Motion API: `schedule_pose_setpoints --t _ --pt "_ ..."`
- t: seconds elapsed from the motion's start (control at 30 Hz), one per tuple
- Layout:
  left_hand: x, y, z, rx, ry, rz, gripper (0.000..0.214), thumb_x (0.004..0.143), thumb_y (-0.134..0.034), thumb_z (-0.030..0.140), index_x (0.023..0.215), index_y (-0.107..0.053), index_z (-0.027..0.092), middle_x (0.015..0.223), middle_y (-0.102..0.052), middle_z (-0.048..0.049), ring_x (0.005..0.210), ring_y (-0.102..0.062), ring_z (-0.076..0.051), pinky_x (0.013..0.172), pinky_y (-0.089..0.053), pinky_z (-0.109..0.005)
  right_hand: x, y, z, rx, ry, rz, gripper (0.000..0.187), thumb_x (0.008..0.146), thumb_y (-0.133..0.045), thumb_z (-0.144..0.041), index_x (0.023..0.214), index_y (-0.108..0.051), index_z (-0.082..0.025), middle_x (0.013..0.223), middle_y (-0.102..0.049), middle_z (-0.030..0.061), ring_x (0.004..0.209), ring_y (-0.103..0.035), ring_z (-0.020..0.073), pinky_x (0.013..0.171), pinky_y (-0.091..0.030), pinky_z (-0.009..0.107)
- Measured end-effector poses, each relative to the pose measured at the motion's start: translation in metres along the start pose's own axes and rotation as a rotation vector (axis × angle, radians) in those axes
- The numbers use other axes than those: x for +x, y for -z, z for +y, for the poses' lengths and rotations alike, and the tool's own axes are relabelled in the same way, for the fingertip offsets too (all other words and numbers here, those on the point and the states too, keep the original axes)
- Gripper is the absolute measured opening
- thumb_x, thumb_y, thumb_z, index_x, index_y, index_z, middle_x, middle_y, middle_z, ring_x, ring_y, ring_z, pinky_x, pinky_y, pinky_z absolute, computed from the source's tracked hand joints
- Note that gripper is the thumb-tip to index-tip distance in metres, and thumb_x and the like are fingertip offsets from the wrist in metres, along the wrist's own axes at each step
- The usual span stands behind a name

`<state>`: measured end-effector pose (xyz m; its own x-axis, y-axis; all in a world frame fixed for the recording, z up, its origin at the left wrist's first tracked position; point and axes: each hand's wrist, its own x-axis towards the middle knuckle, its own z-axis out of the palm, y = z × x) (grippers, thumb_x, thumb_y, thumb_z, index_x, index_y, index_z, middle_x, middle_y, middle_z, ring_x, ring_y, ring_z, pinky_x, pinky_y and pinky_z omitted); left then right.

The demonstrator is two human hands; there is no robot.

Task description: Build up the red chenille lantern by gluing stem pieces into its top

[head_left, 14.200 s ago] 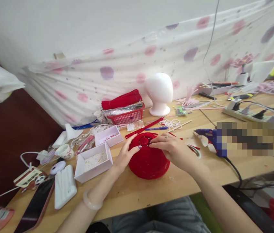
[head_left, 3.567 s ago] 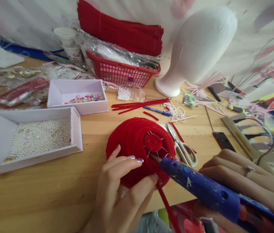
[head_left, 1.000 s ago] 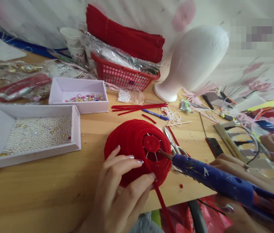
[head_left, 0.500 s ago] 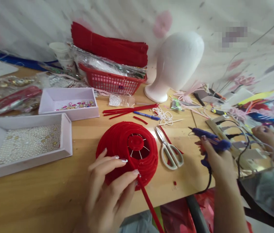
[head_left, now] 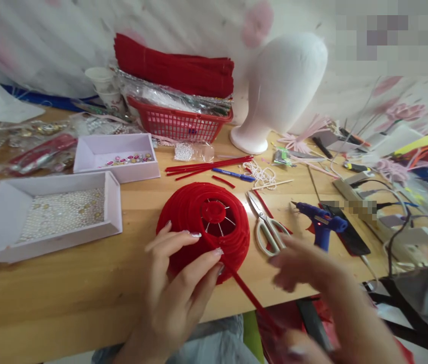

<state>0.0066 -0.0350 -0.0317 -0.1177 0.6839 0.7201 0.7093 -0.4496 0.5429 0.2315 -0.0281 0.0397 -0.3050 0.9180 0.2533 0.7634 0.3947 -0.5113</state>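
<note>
My left hand [head_left: 181, 275] lies on a round red velvety form [head_left: 183, 207], its thumb and fingers pinching a red pipe cleaner [head_left: 249, 290] against the coil's near side. Thin spokes and a red disc show in the form's opening. The pipe cleaner's loose end runs toward the lower right. My right hand [head_left: 308, 270], smeared by motion, hovers over the table edge with fingers and thumb apart; its thumb is close to the loose end. Beyond it stands a blue glue gun [head_left: 322, 222], released, with a red light on. Scissors [head_left: 269, 232] lie between form and gun.
White boxes of pearls [head_left: 115, 207] and gems [head_left: 155, 172] stand left. Behind are a red basket [head_left: 183, 126] with red bundles and a white foam head [head_left: 285, 91]. Cut red stems [head_left: 206, 166], a blue pen [head_left: 232, 175], a power strip [head_left: 373, 212] and cables lie around.
My right hand has let go of the glue gun, now resting on the table, and has moved left toward the pipe cleaner. My left hand keeps its pinch. The view has shifted slightly.
</note>
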Motion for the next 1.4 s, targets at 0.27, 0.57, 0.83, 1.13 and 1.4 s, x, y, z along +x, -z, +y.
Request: schedule_pose_setpoints --t 0.27,0.57,0.83,1.13,1.4 --pt "0.003 -0.001 0.002 -0.038 0.02 0.02 0.032 0.09 -0.069 0.01 0.119 -0.061 0.02 0.12 -0.057 -0.0076 0.118 -0.058 -0.021 0.115 -0.046 -0.047 0.04 -0.01 -0.041 0.032 0.144 -0.29 0.028 0.1 -0.051 -0.025 0.127 -0.053 -0.029 0.081 -0.071 -0.0013 0.063 -0.068 0.0141 0.058 -0.059 0.024" --pt "0.006 0.01 -0.005 -0.009 0.078 0.036 0.032 0.089 -0.067 0.01 0.119 -0.058 0.016 0.119 -0.061 -0.0101 0.114 -0.06 -0.022 0.1 -0.054 -0.038 0.08 0.004 -0.03 -0.026 0.397 -0.229 0.023 0.098 -0.052 -0.011 0.108 -0.069 -0.022 0.084 -0.071 0.001 0.075 -0.067 0.0119 0.063 -0.051 0.022" --pt "0.007 0.011 -0.017 0.098 0.06 -0.124 0.046 0.095 -0.062 0.026 0.139 -0.051 0.02 0.139 -0.049 -0.0145 0.131 -0.049 -0.03 0.109 -0.048 -0.047 0.112 0.0 -0.006 0.038 0.605 -0.325 0.035 0.095 -0.042 -0.003 0.108 -0.071 -0.019 0.1 -0.072 0.0078 0.089 -0.069 0.015 0.075 -0.058 0.027" --pt "0.007 0.011 -0.022 0.048 0.043 -0.216 0.045 0.096 -0.059 0.023 0.139 -0.049 0.021 0.147 -0.039 -0.0157 0.14 -0.04 -0.03 0.114 -0.044 -0.049 0.121 -0.009 0.008 0.133 0.667 -0.342 0.037 0.094 -0.047 -0.002 0.106 -0.075 -0.022 0.098 -0.069 0.0057 0.086 -0.067 0.0121 0.072 -0.056 0.023" --pt "0.004 0.011 -0.024 -0.015 0.04 -0.19 0.041 0.095 -0.06 0.019 0.134 -0.049 0.018 0.147 -0.038 -0.0172 0.142 -0.04 -0.03 0.117 -0.04 -0.052 0.125 -0.008 0.011 0.11 0.71 -0.369 0.038 0.092 -0.047 0.0 0.106 -0.075 -0.021 0.1 -0.069 0.006 0.086 -0.067 0.012 0.072 -0.053 0.023"
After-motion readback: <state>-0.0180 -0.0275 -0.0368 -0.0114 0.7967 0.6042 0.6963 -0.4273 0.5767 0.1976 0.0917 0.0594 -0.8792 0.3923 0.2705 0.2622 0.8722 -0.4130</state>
